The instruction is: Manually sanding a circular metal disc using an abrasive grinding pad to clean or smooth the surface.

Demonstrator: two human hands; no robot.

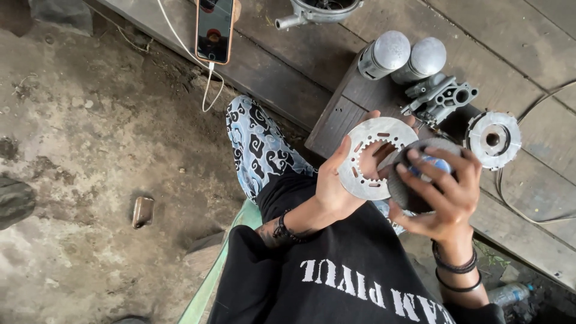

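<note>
I've got the toothed metal ring plate (pixel 372 157) dead centre, a flat grey disc with notches round its inner edge, held up on edge in my left hand (pixel 333 187), thumb on the near face and fingers curled behind through the hole. Touching the plate's right rim is a dark grey abrasive pad (pixel 403 187), and my right hand (pixel 443 198) is closed over it, fingertips spread across its top with something small and blue just showing under them. So both hands are full: the left gripping the plate, the right pressing the pad against it. My worry is that the plate is pinched only by its thin rim, so a hard push from the pad could twist it loose and drop it onto my lap, and those inner teeth sit right by my left fingers, so a slip might nick them. Just beyond the plate, on the dark wooden worktop (pixel 336 117), lie a cast metal housing (pixel 441 96), two grey domed cylinders (pixel 403 55) and, right of the plate, a round hub with a centre bore (pixel 493 139). Further up-left of the plate a phone (pixel 214 29) lies on its white cable, and well left of it a small metal piece (pixel 143 212) rests on the dirt floor.
</note>
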